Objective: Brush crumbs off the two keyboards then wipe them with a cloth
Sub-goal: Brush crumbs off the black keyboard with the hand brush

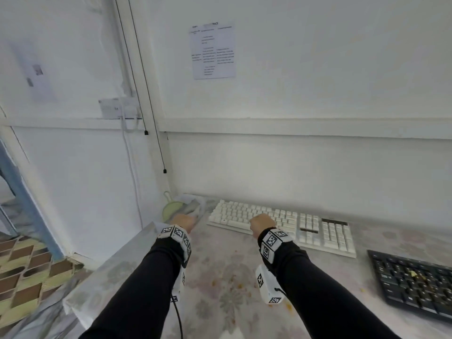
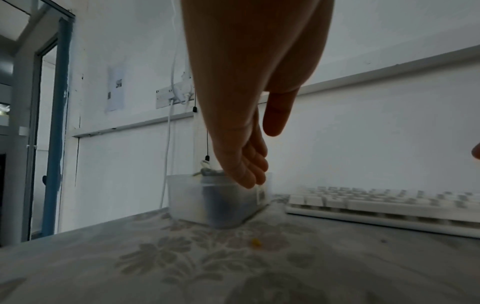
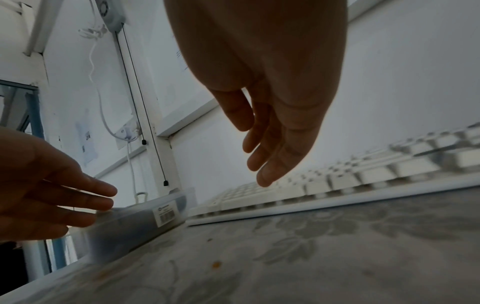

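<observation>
Item: my left hand (image 2: 241, 115), fingers straight and loosely together, holding nothing; fingertips at the rim of the clear plastic box (image 2: 187, 197), touching or not I cannot tell.

Item: my right hand (image 3: 272, 107), fingers relaxed, empty, above the white keyboard (image 1: 281, 223).

Item: black keyboard (image 1: 413, 282), yellow crumbs (image 1: 413, 274) on it, well right of my right fingers.

Item: floral tablecloth (image 1: 220, 277) under everything.

2 keyboards are counted on the surface (image 1: 220, 277): 1 white keyboard (image 1: 281, 223) and, right of it, 1 black keyboard (image 1: 413, 282). Left of the white keyboard, 1 clear box (image 2: 221, 201) and 1 green dustpan (image 1: 172, 207) are seen. 2 hands are counted.
</observation>
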`<state>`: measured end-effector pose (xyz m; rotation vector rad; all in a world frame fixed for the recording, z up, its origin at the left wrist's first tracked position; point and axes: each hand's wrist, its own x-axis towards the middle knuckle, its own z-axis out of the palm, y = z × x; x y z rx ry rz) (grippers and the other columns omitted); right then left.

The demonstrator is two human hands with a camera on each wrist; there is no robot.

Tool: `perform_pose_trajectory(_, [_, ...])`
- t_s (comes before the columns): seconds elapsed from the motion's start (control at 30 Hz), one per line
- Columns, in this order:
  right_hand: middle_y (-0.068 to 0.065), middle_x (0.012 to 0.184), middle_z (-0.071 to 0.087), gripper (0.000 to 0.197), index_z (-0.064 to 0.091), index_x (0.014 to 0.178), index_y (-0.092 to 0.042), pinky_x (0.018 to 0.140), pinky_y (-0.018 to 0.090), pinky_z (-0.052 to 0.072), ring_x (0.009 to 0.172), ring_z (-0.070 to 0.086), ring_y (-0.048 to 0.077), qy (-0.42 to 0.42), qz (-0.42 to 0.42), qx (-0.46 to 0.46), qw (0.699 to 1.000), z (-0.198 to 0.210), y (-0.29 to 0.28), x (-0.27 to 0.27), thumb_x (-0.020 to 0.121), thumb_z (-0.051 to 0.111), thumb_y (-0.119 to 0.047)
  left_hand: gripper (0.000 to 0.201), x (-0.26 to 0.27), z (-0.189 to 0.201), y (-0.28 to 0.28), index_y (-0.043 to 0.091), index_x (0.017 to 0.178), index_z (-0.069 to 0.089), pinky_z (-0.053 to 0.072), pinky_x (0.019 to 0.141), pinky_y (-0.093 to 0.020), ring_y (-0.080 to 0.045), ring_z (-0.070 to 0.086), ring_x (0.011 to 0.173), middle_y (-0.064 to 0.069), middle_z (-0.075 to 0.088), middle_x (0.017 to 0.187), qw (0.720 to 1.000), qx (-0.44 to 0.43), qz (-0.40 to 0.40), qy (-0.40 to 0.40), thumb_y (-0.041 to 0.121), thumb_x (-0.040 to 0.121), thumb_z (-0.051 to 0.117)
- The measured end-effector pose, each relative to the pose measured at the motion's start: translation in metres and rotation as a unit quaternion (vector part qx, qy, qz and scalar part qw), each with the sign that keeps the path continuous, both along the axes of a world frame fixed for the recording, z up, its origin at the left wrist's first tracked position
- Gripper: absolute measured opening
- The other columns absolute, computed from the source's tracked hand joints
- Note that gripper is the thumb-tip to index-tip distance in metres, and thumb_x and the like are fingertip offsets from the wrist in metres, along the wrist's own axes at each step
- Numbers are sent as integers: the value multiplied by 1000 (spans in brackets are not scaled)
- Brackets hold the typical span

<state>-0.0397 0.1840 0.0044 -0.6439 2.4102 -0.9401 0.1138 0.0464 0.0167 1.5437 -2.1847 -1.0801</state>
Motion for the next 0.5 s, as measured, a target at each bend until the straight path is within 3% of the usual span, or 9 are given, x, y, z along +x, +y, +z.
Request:
perform_pose_trajectory(0.03, [13,83,54,22,46,73,-3,64,29,37,95,56,24,2,3,-3,1000,1,-9,7,94,39,-6,36,5,1,-10,-8,128,49,42,92,-31,-30,52,122,-20,52,133,999,24,18,28,6,96,40])
perform_pose_trajectory(0.07, [20,97,57,17,46,81,-4,69,30,42,105,57,28,2,9,-8,1000,0,-18,13,95,37,-6,36,7,-3,-20,-9,128,50,44,92,-32,-31,52,122,-22,52,133,1000,12,6,3,7,96,40])
perform_pose_trajectory(0.13, [22,127,54,13,44,97,-11,90,29,43,122,50,31,-8,13,-8,1000,2,-34,24,97,32,-7,36,11,-10,-41,-8,126,52,44,96,-34,-33,53,120,-23,54,130,999,20,23,22,9,96,41])
perform_pose_trajectory(0.17, [21,132,51,20,49,104,-10,95,28,41,124,48,31,-6,17,-7,1000,2,-41,29,98,31,-8,35,14,-10,-46,-6,123,55,45,96,-35,-33,54,119,-21,57,127,998,23,36,35,10,95,42])
perform_pose_trajectory(0.23, [20,131,52,32,54,118,-1,93,30,42,124,49,31,5,46,4,999,-1,-55,35,98,30,-9,29,18,-10,-56,-2,112,64,46,90,-33,-32,58,111,-18,64,114,997,13,54,52,10,92,47])
perform_pose_trajectory(0.3, [17,122,56,27,56,107,0,84,28,40,122,51,30,12,47,9,999,-1,-65,41,97,31,-8,28,21,-9,-64,-1,104,67,47,86,-34,-32,61,105,-18,67,108,995,-8,74,70,11,89,48])
perform_pose_trajectory(0.33, [16,120,56,27,55,106,0,85,29,40,122,50,30,11,47,-1,999,0,-71,43,97,31,-6,30,23,-8,-67,-2,105,67,47,86,-35,-33,61,105,-20,66,110,994,-12,81,68,13,89,47])
perform_pose_trajectory(0.43, [20,131,51,37,51,126,3,100,32,38,124,48,30,11,49,-22,998,2,-85,51,99,28,-8,32,27,-6,-77,0,109,67,46,89,-34,-35,59,107,-21,65,113,993,-15,91,69,15,91,45])
perform_pose_trajectory(0.5, [21,122,54,35,57,115,2,98,31,40,113,53,28,38,72,-15,997,2,-96,53,99,29,-12,32,28,-4,-87,-1,109,67,44,89,-33,-35,58,109,-21,64,115,992,-21,95,76,13,92,44])
